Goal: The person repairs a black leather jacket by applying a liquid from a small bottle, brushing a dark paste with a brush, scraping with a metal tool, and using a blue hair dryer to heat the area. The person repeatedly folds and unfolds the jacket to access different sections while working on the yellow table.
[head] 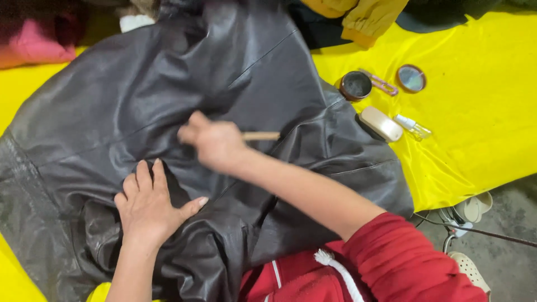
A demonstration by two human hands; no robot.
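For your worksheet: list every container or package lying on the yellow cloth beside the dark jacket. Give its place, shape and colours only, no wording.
Open tin: right of the jacket, round, dark inside.
Tin lid: further right, round, brownish rim, shiny centre.
Small bottle: below the lid, slim, clear, white cap.

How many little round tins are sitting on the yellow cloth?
2. An open tin with dark polish sits by the edge of the leather jacket. A round lid or tin lies further right on the yellow cloth. More may be hidden under the jacket.
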